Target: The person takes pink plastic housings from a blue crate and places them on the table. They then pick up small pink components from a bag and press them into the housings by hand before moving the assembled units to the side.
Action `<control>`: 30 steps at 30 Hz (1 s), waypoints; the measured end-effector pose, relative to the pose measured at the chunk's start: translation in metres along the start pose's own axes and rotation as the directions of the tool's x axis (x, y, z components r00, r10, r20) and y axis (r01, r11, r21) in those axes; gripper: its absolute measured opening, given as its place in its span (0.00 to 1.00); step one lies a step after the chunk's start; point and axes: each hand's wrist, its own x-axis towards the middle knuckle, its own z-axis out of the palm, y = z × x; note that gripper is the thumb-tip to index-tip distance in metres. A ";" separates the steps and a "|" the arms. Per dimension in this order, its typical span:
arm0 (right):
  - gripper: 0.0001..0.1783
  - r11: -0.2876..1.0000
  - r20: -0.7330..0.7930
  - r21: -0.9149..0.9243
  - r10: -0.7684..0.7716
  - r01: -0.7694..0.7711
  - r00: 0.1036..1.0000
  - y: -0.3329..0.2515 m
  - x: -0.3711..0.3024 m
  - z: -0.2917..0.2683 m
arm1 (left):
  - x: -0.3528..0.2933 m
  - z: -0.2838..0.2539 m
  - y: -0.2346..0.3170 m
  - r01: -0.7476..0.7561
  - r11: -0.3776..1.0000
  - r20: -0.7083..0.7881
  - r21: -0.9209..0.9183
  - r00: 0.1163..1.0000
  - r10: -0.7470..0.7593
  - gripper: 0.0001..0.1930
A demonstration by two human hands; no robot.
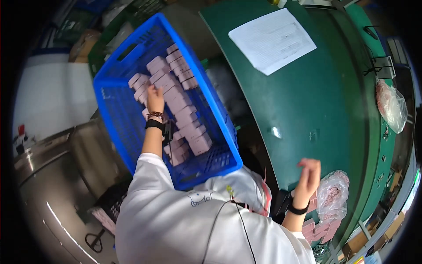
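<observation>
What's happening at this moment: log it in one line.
left hand: inside blue crate, fingers at pink boxes, grip unclear | right hand: over green table, nothing visibly held | clear bag: beside right hand

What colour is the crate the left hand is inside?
The crate is blue, best seen in the head view.

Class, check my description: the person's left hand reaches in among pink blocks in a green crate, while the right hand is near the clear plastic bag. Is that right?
Not quite: the crate is blue, as the head view shows. The left hand among pink blocks and the right hand near the clear plastic bag are correct.
</observation>
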 end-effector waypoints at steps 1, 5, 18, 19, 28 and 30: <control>0.07 0.994 0.116 -0.077 -0.068 0.077 0.991 -0.009 0.001 0.008 | 0.004 0.026 -0.016 -0.006 1.000 0.006 -0.010 1.000 0.006 0.20; 0.07 0.899 0.303 -0.436 0.111 0.034 0.947 -0.014 -0.014 0.009 | 0.019 0.132 -0.034 -0.406 0.769 0.306 0.493 0.909 0.284 0.28; 0.06 0.818 0.089 -0.353 0.513 -0.455 0.854 0.010 -0.018 0.030 | 0.023 0.225 -0.029 -0.570 0.622 0.348 0.537 0.821 0.452 0.31; 0.06 0.816 0.076 -0.345 0.517 -0.464 0.853 0.013 -0.019 0.029 | 0.027 0.218 -0.029 -0.562 0.641 0.360 0.523 0.827 0.432 0.31; 0.06 0.853 0.065 -0.240 0.491 -0.464 0.869 0.028 -0.044 -0.005 | 0.020 0.160 -0.003 -0.437 0.784 0.456 0.440 0.861 0.224 0.31; 0.06 0.863 0.050 -0.215 0.477 -0.457 0.877 0.032 -0.052 -0.018 | 0.008 0.129 0.012 -0.395 0.802 0.459 0.448 0.871 0.172 0.30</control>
